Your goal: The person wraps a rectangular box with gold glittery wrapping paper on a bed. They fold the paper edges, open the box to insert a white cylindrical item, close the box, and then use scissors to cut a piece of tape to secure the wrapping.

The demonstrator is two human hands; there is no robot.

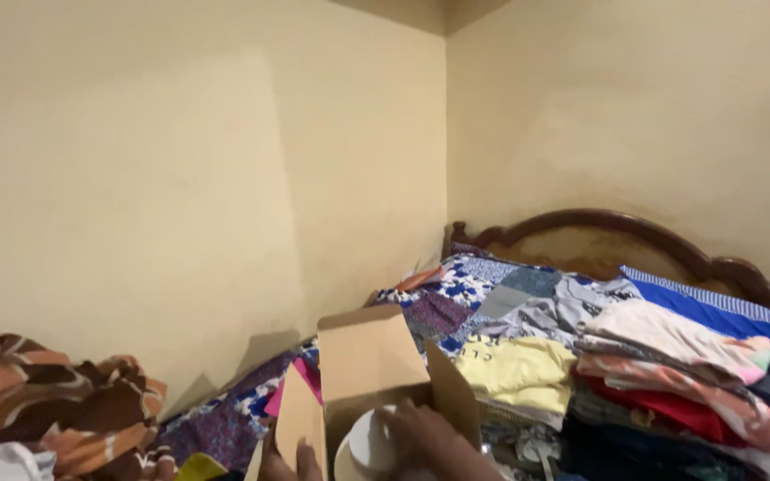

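Right now a small brown cardboard box (376,374) sits near the bottom edge of the bed (456,285), with its flaps standing up. The right hand (434,441) rests on a round white thing (363,445) that is partly inside the box. Its fingers lie flat over the thing, not closed tight around it. The left hand (291,459) holds the box's left flap (298,419) from below; how tight its grip is I cannot tell, since only a few fingers show.

I think the white thing could slip, because the hand only lies on top of it. The box could tip too, as the bed is soft and lumpy.

The box is plain brown with no label showing. A pink flat piece (307,379) peeks out behind the flap. Piles of folded clothes (670,374) fill the right side of the bed.
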